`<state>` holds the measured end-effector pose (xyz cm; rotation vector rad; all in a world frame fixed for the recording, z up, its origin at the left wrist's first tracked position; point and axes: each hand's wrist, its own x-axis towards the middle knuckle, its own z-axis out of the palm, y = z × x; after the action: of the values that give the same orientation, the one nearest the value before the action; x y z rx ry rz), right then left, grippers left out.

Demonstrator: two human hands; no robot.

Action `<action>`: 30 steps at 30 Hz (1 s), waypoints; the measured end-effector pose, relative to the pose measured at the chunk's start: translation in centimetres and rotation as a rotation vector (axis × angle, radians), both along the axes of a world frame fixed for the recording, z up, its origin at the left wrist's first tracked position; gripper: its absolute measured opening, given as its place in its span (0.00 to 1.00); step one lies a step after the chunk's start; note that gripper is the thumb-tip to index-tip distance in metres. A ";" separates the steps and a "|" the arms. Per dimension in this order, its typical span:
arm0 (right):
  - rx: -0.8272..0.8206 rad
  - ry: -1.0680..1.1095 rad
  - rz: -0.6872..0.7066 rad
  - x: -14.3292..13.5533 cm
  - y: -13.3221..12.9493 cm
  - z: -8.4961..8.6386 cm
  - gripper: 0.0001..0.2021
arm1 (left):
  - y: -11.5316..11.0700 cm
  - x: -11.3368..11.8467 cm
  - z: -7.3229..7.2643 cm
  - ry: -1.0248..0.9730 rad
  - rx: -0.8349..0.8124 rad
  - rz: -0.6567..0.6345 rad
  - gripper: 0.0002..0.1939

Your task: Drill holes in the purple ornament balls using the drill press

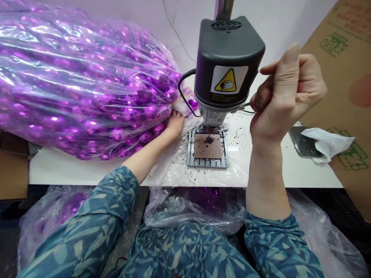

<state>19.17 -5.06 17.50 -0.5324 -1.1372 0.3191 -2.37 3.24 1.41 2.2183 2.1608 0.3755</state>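
A large clear plastic bag (95, 88) full of shiny purple faceted balls lies across the left of the table. At its gathered mouth is my left hand (175, 124), its fingers partly hidden among the plastic and balls. A dark bench drill press (228, 46) with a yellow warning sticker stands in the middle. My right hand (285, 92) is raised at its right side, fingers curled closed; what they hold, if anything, is hidden. Under the drill lies a brown square board (216, 151) with a small hole and dark shavings, on a grooved metal base (193, 162).
Purple and dark chips scatter over the white table (301, 173). On the right lie a phone (303, 141) and a crumpled white tissue (326, 141), beside a big cardboard box (344, 50). An open plastic bag (171, 210) with purple balls sits below the table edge at my lap.
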 end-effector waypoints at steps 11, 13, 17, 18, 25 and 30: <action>0.021 0.052 -0.006 -0.5 -0.6 0.3 0.22 | -11.8 -0.5 0.6 -1.087 0.037 -0.275 0.24; 0.004 0.037 -0.038 -0.5 -0.7 0.3 0.24 | -12.8 0.9 0.3 -1.338 -0.138 -0.257 0.26; -0.035 0.015 -0.065 -0.5 -0.8 0.2 0.29 | -13.0 3.1 -0.3 -1.443 -0.300 -0.193 0.36; -0.036 0.018 -0.053 -0.4 -0.8 0.2 0.28 | -12.9 3.3 -0.4 -1.449 -0.308 -0.185 0.36; -0.047 -0.001 -0.065 -0.5 -1.0 0.1 0.27 | -11.6 3.2 -1.7 -1.475 -0.285 -0.200 0.32; -0.034 -0.036 -0.137 -0.6 -1.0 0.0 0.25 | -10.7 2.8 -2.8 -1.334 -0.242 -0.218 0.31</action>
<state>18.56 -6.03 17.53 -0.6452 -1.1260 0.2117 0.48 -7.44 -1.40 1.3013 1.1260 1.0819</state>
